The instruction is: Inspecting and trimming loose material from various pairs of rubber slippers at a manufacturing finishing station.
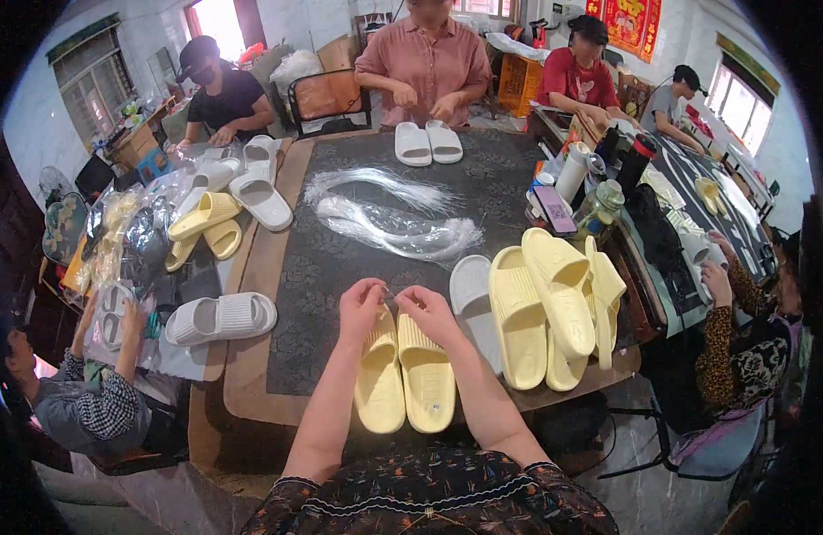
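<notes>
A pair of yellow slippers [427, 390] lies side by side at the near edge of the table, toes away from me. Over their far ends, my left hand [362, 308] and my right hand [426, 314] meet with fingertips pinched close together. Something thin and dark-looking shows between the fingertips, too small to make out for certain. Beyond my hands lie two bundles of thin transparent plastic strands [389, 223]. Close to my right hand is a grey slipper [472, 299], beside a heap of yellow slippers [518, 312].
A stacked grey pair [221, 319] and more yellow slippers [206, 218] lie at the left. Bottles [572, 171] and a phone [554, 209] stand or lie at the right. Several people work around; one stands opposite behind a grey pair [428, 143].
</notes>
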A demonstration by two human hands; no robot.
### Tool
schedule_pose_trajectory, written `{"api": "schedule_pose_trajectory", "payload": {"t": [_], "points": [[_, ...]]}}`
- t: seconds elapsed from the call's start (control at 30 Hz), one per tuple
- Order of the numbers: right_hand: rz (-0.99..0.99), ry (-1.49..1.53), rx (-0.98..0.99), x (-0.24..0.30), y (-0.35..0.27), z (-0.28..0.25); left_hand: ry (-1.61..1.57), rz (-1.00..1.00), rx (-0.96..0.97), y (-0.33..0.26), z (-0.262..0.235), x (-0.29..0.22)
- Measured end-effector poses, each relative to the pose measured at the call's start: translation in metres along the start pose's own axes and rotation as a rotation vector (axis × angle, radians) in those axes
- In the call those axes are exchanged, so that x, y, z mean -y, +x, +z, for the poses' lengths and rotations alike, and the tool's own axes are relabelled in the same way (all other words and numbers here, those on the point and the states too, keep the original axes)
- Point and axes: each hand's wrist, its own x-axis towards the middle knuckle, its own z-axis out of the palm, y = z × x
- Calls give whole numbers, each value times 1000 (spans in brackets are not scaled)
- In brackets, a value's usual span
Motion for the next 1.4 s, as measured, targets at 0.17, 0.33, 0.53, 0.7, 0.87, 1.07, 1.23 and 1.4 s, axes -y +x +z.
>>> {"api": "schedule_pose_trajectory", "payload": {"t": [0.17,0.33,0.53,0.7,0.87,1.07,1.23,1.4], "points": [[-1,8,-28,-5,-1,-2,7,17,29,-2,6,-5],[30,-4,-17,-8,0,0,151,38,105,-4,-1,-9],[31,25,-63,-13,1,-1,106,0,113,-5,2,-9],[20,-36,-48,-9,1,-1,111,-82,157,-5,2,-12],[72,-21,-52,-9,2,-1,-43,-31,56,-5,2,-11],[25,-10,-99,-2,0,1,112,-18,128,-5,1,-9],[17,-17,-79,-11,1,0,44,-61,137,-5,0,-8],[31,-7,-123,-4,0,-1,18,-25,123,-6,1,-12]]}}
